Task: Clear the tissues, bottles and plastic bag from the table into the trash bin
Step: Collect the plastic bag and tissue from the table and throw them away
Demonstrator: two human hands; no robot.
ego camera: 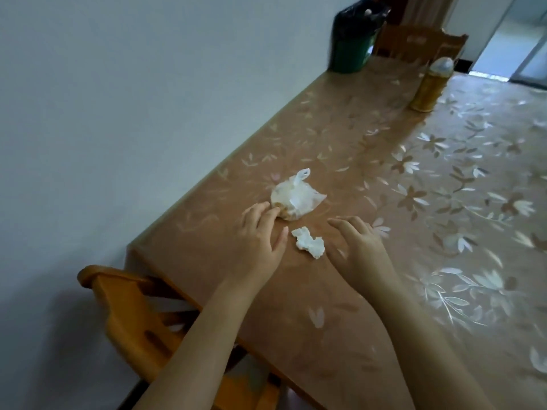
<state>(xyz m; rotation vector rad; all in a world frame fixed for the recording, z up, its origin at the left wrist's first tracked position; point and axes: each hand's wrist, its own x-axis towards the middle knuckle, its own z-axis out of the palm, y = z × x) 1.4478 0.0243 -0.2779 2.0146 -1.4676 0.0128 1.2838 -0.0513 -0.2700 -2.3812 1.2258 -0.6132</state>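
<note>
I see a glossy floral table point(384, 149) with a crumpled white tissue point(308, 242) lying between my hands, its long axis slanting from upper left to lower right. Just beyond it sits a knotted, translucent plastic bag point(296, 199), lumpy, its tied handle pointing up and away. My left hand point(257, 244) touches the bag's near edge with loose fingers, gripping nothing. My right hand point(359, 247) hovers spread. A golden cylindrical bottle point(430, 85) stands upright far off, the green trash bin point(350, 51) past it.

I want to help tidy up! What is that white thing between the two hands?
A crumpled tissue lies on the table between the left hand and right hand, seen from the head view.
</note>
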